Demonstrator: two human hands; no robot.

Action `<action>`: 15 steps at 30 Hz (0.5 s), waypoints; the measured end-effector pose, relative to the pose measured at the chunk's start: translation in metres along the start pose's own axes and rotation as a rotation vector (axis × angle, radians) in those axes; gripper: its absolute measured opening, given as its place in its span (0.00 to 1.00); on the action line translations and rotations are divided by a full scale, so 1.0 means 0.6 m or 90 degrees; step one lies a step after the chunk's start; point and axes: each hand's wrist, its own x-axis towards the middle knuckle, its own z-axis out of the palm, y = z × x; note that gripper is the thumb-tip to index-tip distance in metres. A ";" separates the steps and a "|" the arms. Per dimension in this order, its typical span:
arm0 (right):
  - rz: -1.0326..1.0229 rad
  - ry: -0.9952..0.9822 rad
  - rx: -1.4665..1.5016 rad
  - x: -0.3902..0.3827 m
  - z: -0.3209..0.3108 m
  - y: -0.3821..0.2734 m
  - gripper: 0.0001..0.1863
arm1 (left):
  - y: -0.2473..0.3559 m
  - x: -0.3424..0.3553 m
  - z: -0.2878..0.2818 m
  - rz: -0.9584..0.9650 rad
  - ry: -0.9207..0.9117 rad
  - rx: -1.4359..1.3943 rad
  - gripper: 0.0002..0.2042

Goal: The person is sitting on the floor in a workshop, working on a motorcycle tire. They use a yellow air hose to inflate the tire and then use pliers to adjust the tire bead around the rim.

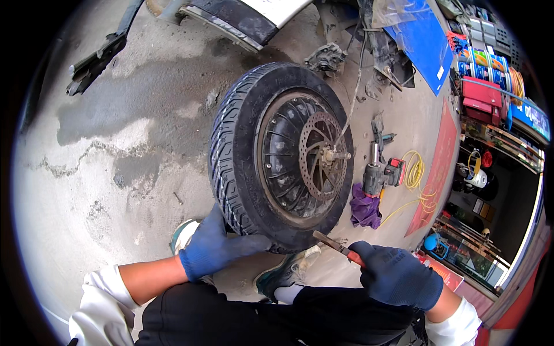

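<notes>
An electric scooter hub-motor wheel (285, 155) stands upright on the floor between my feet, leaning slightly. It has a black tyre (238, 155), a perforated brake disc (311, 179) and a cable rising from its axle. My left hand (222, 242), in a blue glove, grips the tyre at its near left side; the thumb lies along the sidewall and the other fingers are partly hidden behind the tread. In my right hand (398, 275), also gloved in blue, is a flat metal lever with a red handle (337, 247). Its tip is close to the tyre's lower right edge; contact is unclear.
A cordless impact wrench (375, 177) lies right of the wheel, beside a purple cloth (365, 207) and a coiled yellow hose (414, 173). Vehicle parts (326, 57) and a blue panel (424, 46) are farther back. Shop shelves (490, 63) line the right.
</notes>
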 end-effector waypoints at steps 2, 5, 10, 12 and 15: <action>-0.005 0.034 0.055 -0.005 0.015 0.028 0.18 | 0.020 -0.007 0.008 -0.031 0.008 -0.009 0.37; 0.034 0.071 0.061 -0.020 0.018 0.049 0.17 | 0.001 -0.004 -0.003 -0.011 0.011 0.086 0.35; -0.001 0.202 -0.032 -0.049 0.060 0.118 0.14 | 0.005 -0.012 0.002 -0.047 0.025 0.100 0.33; -0.032 0.203 -0.059 -0.050 0.072 0.143 0.14 | -0.001 -0.016 -0.010 -0.059 0.033 0.143 0.34; -0.088 0.309 0.043 -0.039 0.099 0.162 0.14 | -0.006 -0.018 -0.009 -0.043 0.051 0.175 0.39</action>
